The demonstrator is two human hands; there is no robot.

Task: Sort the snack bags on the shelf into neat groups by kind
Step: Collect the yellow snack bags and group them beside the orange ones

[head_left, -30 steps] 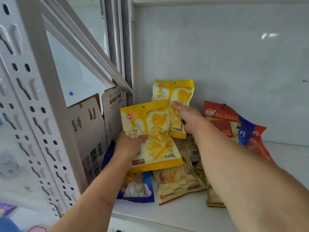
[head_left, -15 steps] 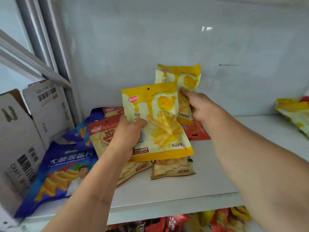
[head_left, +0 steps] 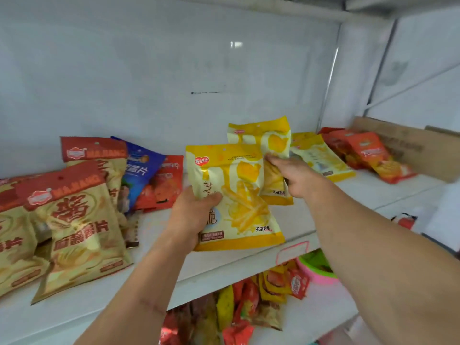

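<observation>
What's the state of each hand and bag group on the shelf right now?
left hand: gripping the front yellow bag, held up
right hand: gripping the rear yellow bag, held up
beige bags: heaped at left
yellow pile: lying at right
red bags: lying far right

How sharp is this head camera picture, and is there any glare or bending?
Head view: beige chip bags at left are motion-smeared; the yellow bag in the left hand reads clearer; a small glare patch marks the back wall; shelf edge bows from the wide lens.
</observation>
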